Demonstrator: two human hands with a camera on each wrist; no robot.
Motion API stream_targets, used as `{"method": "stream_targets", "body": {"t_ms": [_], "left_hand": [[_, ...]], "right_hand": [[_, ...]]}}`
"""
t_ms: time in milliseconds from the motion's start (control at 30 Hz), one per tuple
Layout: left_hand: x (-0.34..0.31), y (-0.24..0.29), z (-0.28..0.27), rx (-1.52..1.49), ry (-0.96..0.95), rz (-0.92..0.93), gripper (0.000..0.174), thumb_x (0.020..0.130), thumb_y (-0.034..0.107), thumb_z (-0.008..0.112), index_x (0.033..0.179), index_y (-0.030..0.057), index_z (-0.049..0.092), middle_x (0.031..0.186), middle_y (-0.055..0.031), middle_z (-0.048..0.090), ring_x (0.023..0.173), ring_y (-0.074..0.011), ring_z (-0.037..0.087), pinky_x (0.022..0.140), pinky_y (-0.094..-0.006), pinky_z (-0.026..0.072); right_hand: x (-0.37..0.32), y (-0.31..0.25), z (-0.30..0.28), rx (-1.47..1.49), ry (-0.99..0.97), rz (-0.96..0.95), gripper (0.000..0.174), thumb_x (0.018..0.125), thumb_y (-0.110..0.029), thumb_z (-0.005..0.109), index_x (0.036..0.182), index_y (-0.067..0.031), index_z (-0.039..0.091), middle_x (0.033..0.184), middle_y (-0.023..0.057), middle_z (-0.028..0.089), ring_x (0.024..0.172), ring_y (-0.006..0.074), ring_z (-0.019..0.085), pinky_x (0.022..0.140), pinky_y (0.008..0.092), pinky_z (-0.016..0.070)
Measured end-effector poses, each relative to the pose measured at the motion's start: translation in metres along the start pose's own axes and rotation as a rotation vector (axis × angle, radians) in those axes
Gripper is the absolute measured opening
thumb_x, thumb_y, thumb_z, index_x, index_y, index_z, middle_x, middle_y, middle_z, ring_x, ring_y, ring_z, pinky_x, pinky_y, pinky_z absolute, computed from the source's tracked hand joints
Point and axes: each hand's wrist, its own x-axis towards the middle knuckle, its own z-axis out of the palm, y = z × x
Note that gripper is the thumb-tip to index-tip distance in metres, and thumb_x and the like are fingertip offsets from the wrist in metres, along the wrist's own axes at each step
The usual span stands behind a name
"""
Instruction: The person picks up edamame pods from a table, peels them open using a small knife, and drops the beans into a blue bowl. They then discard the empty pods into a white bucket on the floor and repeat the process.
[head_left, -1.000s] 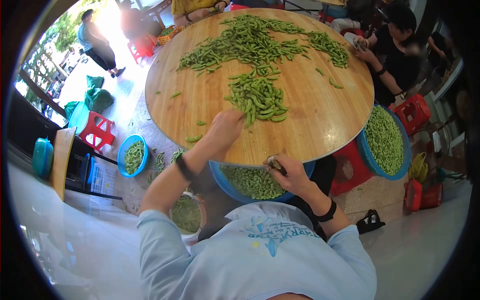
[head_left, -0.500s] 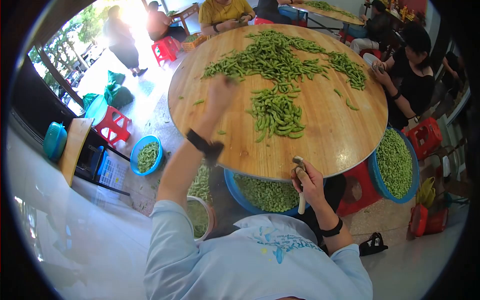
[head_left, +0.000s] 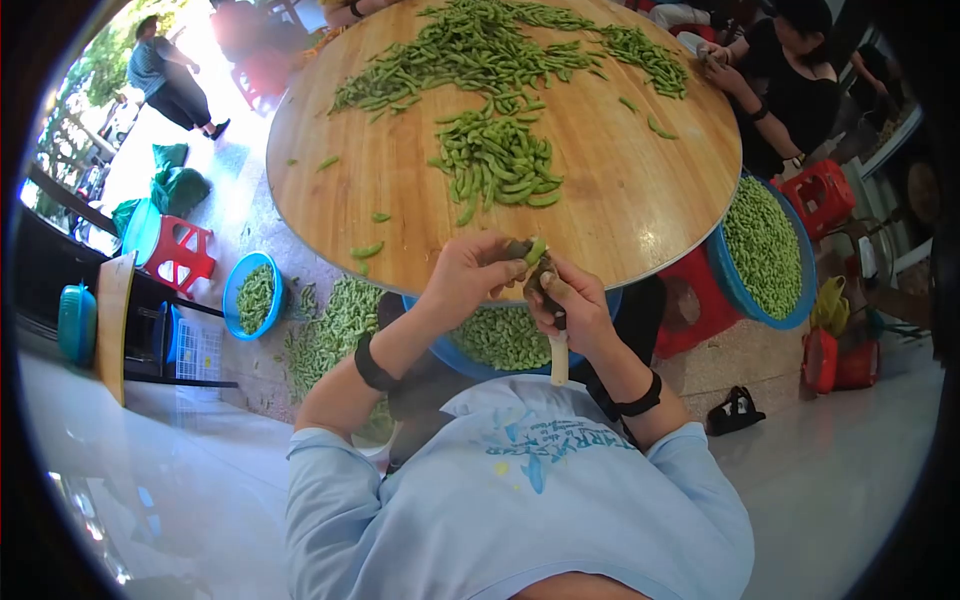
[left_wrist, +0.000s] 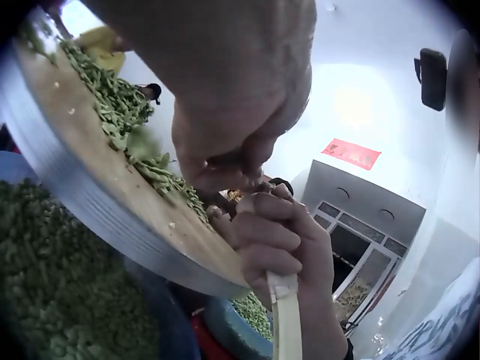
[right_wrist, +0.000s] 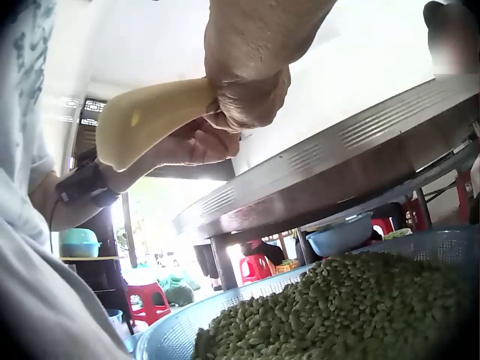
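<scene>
In the head view my left hand pinches a green bean pod close over the table's near edge. Its fingertips meet my right hand, which grips a tool by its cream handle; the tool's working end is hidden among the fingers. Dark coverings show on some fingertips. The handle points down toward the shirt in the right wrist view. On the round wooden table, a small pile of pods lies just beyond my hands, and a larger heap farther back.
Below the table edge stands a blue basin of shelled beans. Another full basin is at the right, a smaller one at the left. Pods and husks litter the floor. A person in black sits at the right.
My left hand has swept from the small pile out over the table's left side, then back to my right hand with a pod. The right hand keeps hold of the handled tool.
</scene>
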Motion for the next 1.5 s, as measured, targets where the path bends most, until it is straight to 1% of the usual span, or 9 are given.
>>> {"method": "stream_targets", "body": {"t_ms": [500, 667, 800, 900, 967, 1067, 1300, 1367, 1500], "left_hand": [[-0.008, -0.027, -0.006, 0.313, 0.093, 0.224, 0.012, 0.087, 0.007, 0.06, 0.096, 0.0003, 0.065, 0.074, 0.004, 0.056, 0.064, -0.0022, 0.045, 0.054, -0.0194, 0.0383], [-0.003, -0.021, -0.017, -0.467, -0.104, -0.273, 0.014, 0.089, 0.006, 0.057, 0.099, -0.0011, 0.064, 0.079, -0.0019, 0.06, 0.064, -0.0064, 0.053, 0.053, -0.0223, 0.0419], [-0.003, -0.031, -0.018, -0.693, -0.198, -0.314, 0.014, 0.09, 0.008, 0.057, 0.098, -0.002, 0.063, 0.082, -0.0042, 0.063, 0.063, -0.008, 0.055, 0.051, -0.0237, 0.0425], [-0.005, -0.03, -0.01, -0.159, -0.027, -0.205, 0.014, 0.088, 0.005, 0.058, 0.1, -0.0014, 0.062, 0.082, -0.0075, 0.062, 0.063, -0.0148, 0.057, 0.051, -0.0279, 0.0435], [-0.016, -0.017, 0.0, 0.858, 0.109, 0.545, 0.018, 0.084, 0.003, 0.058, 0.102, -0.0018, 0.059, 0.08, -0.0129, 0.058, 0.067, -0.0265, 0.059, 0.054, -0.0341, 0.0454], [-0.023, -0.012, 0.005, 1.084, 0.155, 0.666, 0.022, 0.081, 0.001, 0.057, 0.103, -0.0005, 0.058, 0.08, -0.0167, 0.054, 0.073, -0.0351, 0.058, 0.058, -0.0382, 0.0462], [-0.024, -0.018, 0.011, 0.683, 0.181, 0.457, 0.018, 0.085, 0.005, 0.057, 0.101, -0.0009, 0.059, 0.078, -0.0167, 0.057, 0.072, -0.0342, 0.059, 0.059, -0.0378, 0.0462], [-0.026, -0.01, 0.016, 0.189, 0.123, 0.114, 0.013, 0.085, 0.007, 0.057, 0.095, -0.0016, 0.06, 0.073, -0.0173, 0.059, 0.069, -0.0361, 0.058, 0.059, -0.0383, 0.0454], [-0.027, -0.016, 0.017, 0.473, 0.197, 0.279, 0.01, 0.084, 0.007, 0.057, 0.088, -0.001, 0.06, 0.071, -0.0182, 0.058, 0.067, -0.0376, 0.057, 0.059, -0.039, 0.0443]], "right_hand": [[0.0, 0.005, 0.01, 0.11, 0.086, 0.079, 0.03, 0.096, -0.014, 0.047, 0.124, -0.005, 0.05, 0.075, 0.003, 0.049, 0.051, 0.006, 0.04, 0.041, 0.0181, 0.0335], [-0.001, 0.005, 0.003, 0.21, 0.027, 0.124, 0.027, 0.095, -0.014, 0.049, 0.12, -0.005, 0.053, 0.074, 0.0032, 0.05, 0.051, 0.0064, 0.04, 0.041, 0.0188, 0.0334], [-0.001, 0.005, 0.003, 0.311, -0.002, 0.192, 0.024, 0.095, -0.016, 0.051, 0.116, -0.0062, 0.054, 0.074, 0.0033, 0.05, 0.051, 0.0067, 0.039, 0.04, 0.0191, 0.0331], [0.0, 0.004, 0.007, 0.368, 0.097, 0.229, 0.021, 0.094, -0.018, 0.052, 0.112, -0.0081, 0.055, 0.074, 0.003, 0.05, 0.05, 0.0069, 0.039, 0.04, 0.0189, 0.0328], [-0.001, 0.006, 0.008, 0.38, 0.129, 0.238, 0.019, 0.094, -0.018, 0.052, 0.111, -0.0092, 0.055, 0.074, 0.0027, 0.05, 0.05, 0.007, 0.039, 0.04, 0.0188, 0.0326], [-0.001, 0.009, 0.007, 0.381, 0.111, 0.251, 0.018, 0.094, -0.02, 0.053, 0.11, -0.0104, 0.056, 0.074, 0.0025, 0.05, 0.05, 0.007, 0.039, 0.04, 0.0184, 0.0324], [-0.004, 0.01, 0.013, 0.212, 0.146, 0.14, 0.017, 0.096, -0.016, 0.05, 0.108, -0.0048, 0.056, 0.074, 0.0033, 0.051, 0.05, 0.0069, 0.041, 0.04, 0.0189, 0.0324], [-0.005, 0.014, 0.01, 0.115, 0.142, 0.112, 0.018, 0.095, -0.015, 0.05, 0.109, -0.0043, 0.055, 0.074, 0.0033, 0.052, 0.049, 0.0069, 0.042, 0.04, 0.0191, 0.0323], [-0.007, 0.02, 0.008, -0.23, 0.195, -0.003, 0.02, 0.094, -0.01, 0.05, 0.111, -0.0019, 0.055, 0.074, 0.0035, 0.053, 0.049, 0.0079, 0.045, 0.042, 0.0205, 0.0342]]}}
